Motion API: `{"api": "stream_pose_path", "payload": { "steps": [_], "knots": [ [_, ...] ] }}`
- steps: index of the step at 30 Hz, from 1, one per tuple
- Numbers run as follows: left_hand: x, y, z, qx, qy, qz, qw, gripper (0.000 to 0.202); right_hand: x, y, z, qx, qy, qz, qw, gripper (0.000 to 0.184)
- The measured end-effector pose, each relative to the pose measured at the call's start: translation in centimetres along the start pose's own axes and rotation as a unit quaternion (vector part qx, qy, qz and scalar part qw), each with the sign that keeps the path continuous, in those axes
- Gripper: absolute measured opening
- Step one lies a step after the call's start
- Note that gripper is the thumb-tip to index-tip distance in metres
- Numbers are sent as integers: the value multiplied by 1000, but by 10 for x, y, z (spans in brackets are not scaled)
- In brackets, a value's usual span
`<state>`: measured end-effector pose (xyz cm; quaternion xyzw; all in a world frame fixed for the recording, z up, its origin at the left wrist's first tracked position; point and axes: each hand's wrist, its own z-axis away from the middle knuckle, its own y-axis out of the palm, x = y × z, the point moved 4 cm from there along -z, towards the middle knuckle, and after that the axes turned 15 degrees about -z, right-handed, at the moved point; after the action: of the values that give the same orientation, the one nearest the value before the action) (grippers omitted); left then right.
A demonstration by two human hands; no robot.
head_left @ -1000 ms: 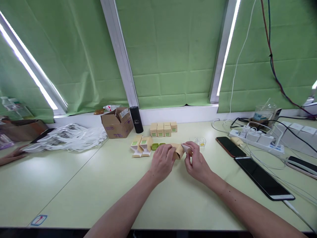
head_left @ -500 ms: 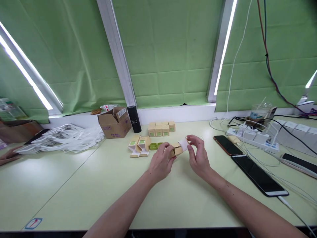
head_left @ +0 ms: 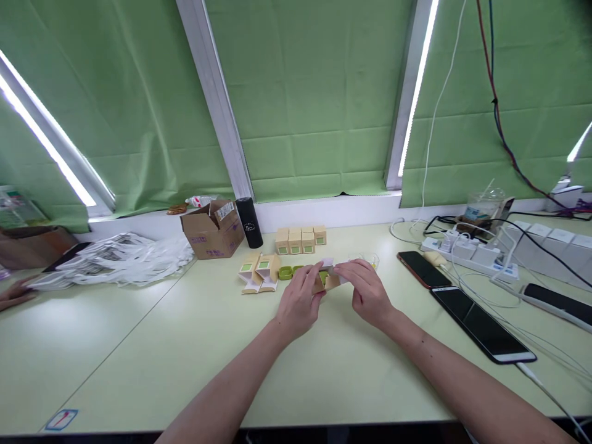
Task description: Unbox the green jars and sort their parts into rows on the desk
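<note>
Carton point(head_left: 330, 282) of brown card sits pinched between left hand point(head_left: 298, 303) and right hand point(head_left: 367, 295); any print is illegible.

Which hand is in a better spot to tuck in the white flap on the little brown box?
Probably the right hand: its fingertips rest on the white flap, while the left hand grips the brown box from the other side.

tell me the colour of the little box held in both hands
The small box is tan cardboard with a white flap; the head view shows it.
</note>
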<state>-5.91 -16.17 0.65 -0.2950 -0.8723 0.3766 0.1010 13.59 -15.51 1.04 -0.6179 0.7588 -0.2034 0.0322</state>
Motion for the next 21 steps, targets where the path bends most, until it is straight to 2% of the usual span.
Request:
{"api": "stream_pose_path", "payload": {
  "steps": [3,6,12,15,21],
  "knots": [
    [2,0,0,-11,-5,-8,1000,78,-1,4,1,28,32,16,999,68],
    [4,1,-1,-23,-4,-14,1000,80,2,6,1,36,35,22,999,62],
    [7,3,0,-42,-19,-28,999,78,6,3,-2,-15,19,15,1000,45],
    [8,2,1,-56,-26,-36,997,79,9,4,-1,-17,21,8,1000,39],
    [6,2,2,-57,-8,-77,995,80,7,11,4,-11,84,42,996,28]
  ]
}}
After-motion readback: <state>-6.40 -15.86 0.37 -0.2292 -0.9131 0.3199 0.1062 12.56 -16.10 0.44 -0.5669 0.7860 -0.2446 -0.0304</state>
